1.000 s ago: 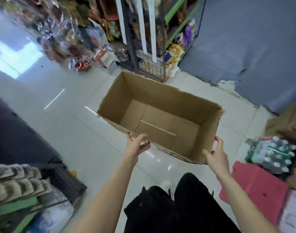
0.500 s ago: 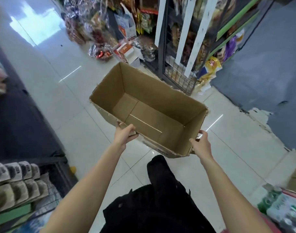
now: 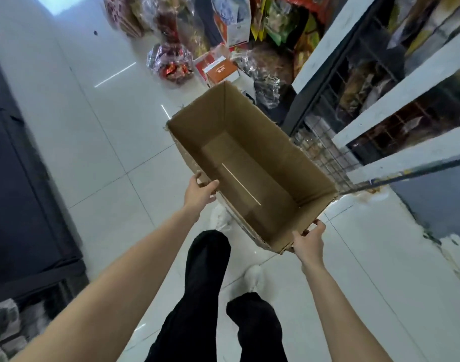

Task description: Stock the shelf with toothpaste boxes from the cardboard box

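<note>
An open brown cardboard box (image 3: 270, 142) hangs in the air in front of me, carried above the white tiled floor. Its inside is bare, with only a pale seam line along the bottom. My left hand (image 3: 199, 193) grips the near long wall of the box, thumb over the rim. At the box's near right corner my right hand (image 3: 308, 242) holds the rim from outside. No toothpaste boxes are visible anywhere in the view.
A dark wire shelf rack (image 3: 375, 105) with white uprights stands just right of the box. Wrapped gift baskets (image 3: 171, 64) and an orange carton (image 3: 219, 70) crowd the floor ahead. A dark counter (image 3: 20, 178) runs along the left. My black-trousered legs (image 3: 205, 296) stride below.
I have walked forward carrying the box; it has swung so its long side points ahead, closer to the wire rack. The bottled-water pack and red crate have left the view.
</note>
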